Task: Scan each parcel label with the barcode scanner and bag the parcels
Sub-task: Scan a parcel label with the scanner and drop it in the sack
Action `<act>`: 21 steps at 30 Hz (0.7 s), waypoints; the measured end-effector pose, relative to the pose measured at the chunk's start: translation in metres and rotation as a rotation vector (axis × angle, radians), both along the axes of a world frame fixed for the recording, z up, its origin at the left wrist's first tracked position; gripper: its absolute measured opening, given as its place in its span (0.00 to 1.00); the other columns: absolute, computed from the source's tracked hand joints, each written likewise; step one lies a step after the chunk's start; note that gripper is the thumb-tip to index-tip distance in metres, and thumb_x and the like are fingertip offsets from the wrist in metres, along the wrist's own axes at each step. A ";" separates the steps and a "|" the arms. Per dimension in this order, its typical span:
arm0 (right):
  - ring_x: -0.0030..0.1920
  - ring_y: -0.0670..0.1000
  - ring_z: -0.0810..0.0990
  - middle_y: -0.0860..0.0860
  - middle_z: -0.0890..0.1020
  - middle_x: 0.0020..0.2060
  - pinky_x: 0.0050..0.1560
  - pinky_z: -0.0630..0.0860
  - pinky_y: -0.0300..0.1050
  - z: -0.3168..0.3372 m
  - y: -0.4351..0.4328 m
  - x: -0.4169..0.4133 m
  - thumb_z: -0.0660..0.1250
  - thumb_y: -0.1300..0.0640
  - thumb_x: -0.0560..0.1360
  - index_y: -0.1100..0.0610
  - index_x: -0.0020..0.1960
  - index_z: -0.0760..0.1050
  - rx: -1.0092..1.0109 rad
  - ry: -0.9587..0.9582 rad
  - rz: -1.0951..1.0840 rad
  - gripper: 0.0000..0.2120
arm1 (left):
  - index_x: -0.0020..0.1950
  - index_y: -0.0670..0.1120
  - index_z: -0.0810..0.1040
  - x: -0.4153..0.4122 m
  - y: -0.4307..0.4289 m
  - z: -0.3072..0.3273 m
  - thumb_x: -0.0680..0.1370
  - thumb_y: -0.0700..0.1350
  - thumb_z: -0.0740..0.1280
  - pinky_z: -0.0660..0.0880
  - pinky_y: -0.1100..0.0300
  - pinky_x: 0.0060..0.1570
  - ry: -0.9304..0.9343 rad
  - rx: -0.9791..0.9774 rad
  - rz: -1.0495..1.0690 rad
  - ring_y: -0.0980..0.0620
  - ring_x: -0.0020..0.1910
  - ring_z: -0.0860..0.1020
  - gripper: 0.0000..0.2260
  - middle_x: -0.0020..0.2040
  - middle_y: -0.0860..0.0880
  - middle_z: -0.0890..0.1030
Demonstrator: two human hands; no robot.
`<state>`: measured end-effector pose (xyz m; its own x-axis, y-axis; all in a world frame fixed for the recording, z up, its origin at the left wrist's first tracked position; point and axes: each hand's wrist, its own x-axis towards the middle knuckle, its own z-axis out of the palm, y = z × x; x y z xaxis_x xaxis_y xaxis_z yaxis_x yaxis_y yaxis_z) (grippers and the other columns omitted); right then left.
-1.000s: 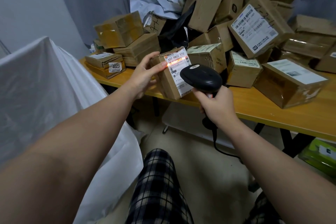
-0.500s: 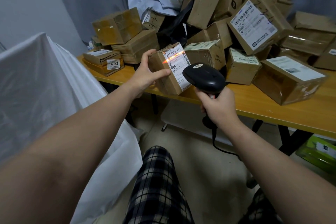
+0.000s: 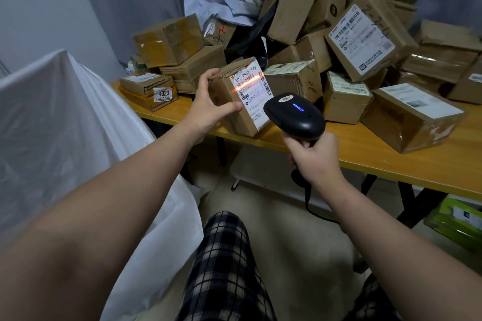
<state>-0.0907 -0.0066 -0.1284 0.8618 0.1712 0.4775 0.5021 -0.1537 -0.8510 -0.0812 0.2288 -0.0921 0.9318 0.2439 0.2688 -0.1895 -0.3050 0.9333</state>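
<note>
Gripped by the left hand (image 3: 208,110), one parcel (image 3: 251,98) is scanned with the scanner (image 3: 294,115) held by the right hand (image 3: 314,161); the upper-right pile (image 3: 365,41) is seemingly left.

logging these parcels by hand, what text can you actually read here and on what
"507 P802 T72": white label of the parcel that the left hand holds.
"4023": sticker on the flat box at the left end of the table.
Too small or blurred: the printing on the big tilted box, the logo on the scanner, the other labels.

Wooden table (image 3: 365,164), heaped cardboard parcels (image 3: 407,117), grey mailers (image 3: 221,0)
</note>
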 end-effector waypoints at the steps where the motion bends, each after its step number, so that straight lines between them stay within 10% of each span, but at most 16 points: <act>1: 0.29 0.49 0.78 0.52 0.78 0.25 0.33 0.73 0.38 0.001 0.000 -0.001 0.73 0.61 0.73 0.64 0.40 0.77 -0.004 -0.005 0.004 0.07 | 0.67 0.63 0.59 -0.004 -0.001 0.002 0.63 0.52 0.78 0.72 0.43 0.64 -0.040 0.002 0.020 0.46 0.68 0.68 0.39 0.71 0.48 0.65; 6: 0.33 0.37 0.79 0.34 0.78 0.27 0.35 0.70 0.28 0.017 0.011 -0.013 0.74 0.59 0.72 0.51 0.41 0.76 -0.035 -0.074 0.066 0.07 | 0.70 0.63 0.58 -0.030 0.003 0.009 0.66 0.53 0.77 0.68 0.52 0.68 -0.158 0.099 0.076 0.49 0.70 0.64 0.39 0.72 0.47 0.63; 10: 0.31 0.44 0.78 0.42 0.78 0.26 0.33 0.73 0.38 0.027 0.038 -0.023 0.71 0.53 0.69 0.57 0.41 0.78 0.007 -0.106 0.122 0.07 | 0.70 0.59 0.58 -0.056 0.015 0.003 0.69 0.45 0.78 0.69 0.63 0.66 -0.215 0.094 0.120 0.52 0.70 0.65 0.38 0.72 0.48 0.63; 15: 0.28 0.58 0.74 0.56 0.73 0.23 0.31 0.70 0.48 0.014 0.086 -0.039 0.72 0.53 0.69 0.67 0.32 0.70 -0.082 -0.064 0.228 0.19 | 0.65 0.69 0.61 -0.107 0.052 -0.026 0.65 0.50 0.77 0.75 0.50 0.62 -0.216 -0.021 0.190 0.48 0.70 0.68 0.37 0.73 0.46 0.62; 21: 0.33 0.42 0.76 0.41 0.76 0.28 0.33 0.69 0.38 -0.027 0.158 -0.043 0.73 0.50 0.71 0.47 0.34 0.68 -0.546 0.053 0.376 0.14 | 0.70 0.55 0.58 -0.187 0.136 -0.114 0.64 0.50 0.78 0.72 0.48 0.66 -0.114 -0.183 0.836 0.47 0.67 0.71 0.41 0.71 0.41 0.63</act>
<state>-0.1333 0.1510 -0.1550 0.7160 0.6703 0.1953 0.5653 -0.3925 -0.7255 -0.2687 0.3645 -0.2065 0.3963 0.8863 0.2397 -0.0656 -0.2331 0.9702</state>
